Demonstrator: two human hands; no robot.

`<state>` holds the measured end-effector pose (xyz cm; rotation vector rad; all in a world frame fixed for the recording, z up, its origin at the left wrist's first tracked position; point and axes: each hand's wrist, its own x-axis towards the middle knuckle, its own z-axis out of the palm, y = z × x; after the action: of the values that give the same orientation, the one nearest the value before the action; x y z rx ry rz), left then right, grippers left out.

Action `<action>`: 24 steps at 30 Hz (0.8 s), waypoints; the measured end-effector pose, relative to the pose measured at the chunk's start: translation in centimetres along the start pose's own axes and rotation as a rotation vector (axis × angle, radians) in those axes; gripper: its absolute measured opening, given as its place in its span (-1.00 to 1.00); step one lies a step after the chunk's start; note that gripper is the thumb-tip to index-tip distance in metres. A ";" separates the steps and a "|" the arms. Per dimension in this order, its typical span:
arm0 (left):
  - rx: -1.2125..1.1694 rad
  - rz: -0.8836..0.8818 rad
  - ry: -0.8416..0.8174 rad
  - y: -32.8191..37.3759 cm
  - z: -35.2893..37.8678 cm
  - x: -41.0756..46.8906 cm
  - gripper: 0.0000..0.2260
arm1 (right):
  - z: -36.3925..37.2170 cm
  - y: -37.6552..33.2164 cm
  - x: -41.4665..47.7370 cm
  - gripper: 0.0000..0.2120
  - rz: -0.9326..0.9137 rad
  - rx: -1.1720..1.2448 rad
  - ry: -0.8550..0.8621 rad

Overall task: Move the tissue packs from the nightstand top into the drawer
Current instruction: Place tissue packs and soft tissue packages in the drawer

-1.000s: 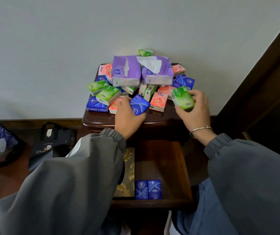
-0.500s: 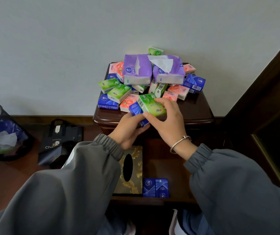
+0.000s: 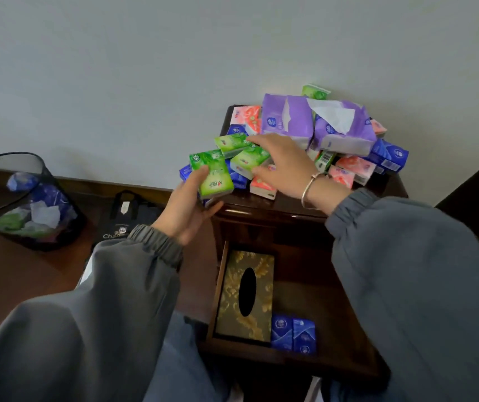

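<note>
A heap of small tissue packs in green, blue and pink, with two large purple packs [image 3: 316, 126] on top, covers the dark wooden nightstand [image 3: 290, 207]. My left hand [image 3: 186, 210] holds a green tissue pack [image 3: 212, 175] stacked on a blue one, just off the nightstand's left front corner. My right hand [image 3: 281, 161] reaches over the pile with fingers spread, touching another green pack [image 3: 247, 161]. Below, the open drawer [image 3: 313, 288] holds two blue packs [image 3: 293, 333] at its front.
A gold-patterned tissue box [image 3: 245, 294] fills the drawer's left side. A black mesh wastebasket [image 3: 26, 201] with wrappers and a black bag [image 3: 128, 219] stand on the floor at the left. A dark wooden frame rises at the right edge.
The green pack passed from my right hand onto the blue pack in my left hand. My right hand then reached back to the pile. The view shifted left.
</note>
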<state>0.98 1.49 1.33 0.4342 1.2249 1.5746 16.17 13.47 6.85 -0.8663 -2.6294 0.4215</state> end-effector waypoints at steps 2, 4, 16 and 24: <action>-0.009 -0.006 0.039 0.2 -1.6 0.4 -0.83 | 0.3 0.4 2.6 -0.50 -0.099 -0.186 -0.173; -0.018 -0.025 0.051 0.3 -2.7 0.6 -0.80 | 1.1 0.7 4.4 -0.48 -0.133 -0.305 -0.348; -0.082 -0.063 0.049 0.3 -5.3 1.7 -0.76 | 0.8 1.7 8.7 -0.39 -0.174 -0.464 -0.512; -0.074 -0.054 0.048 0.3 -6.8 2.2 -0.79 | 0.8 -0.9 13.5 -0.41 -0.071 -0.458 -0.306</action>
<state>-5.27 0.17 -1.89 0.3155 1.2009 1.5861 5.17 20.97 9.53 -0.8917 -3.0953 -0.0852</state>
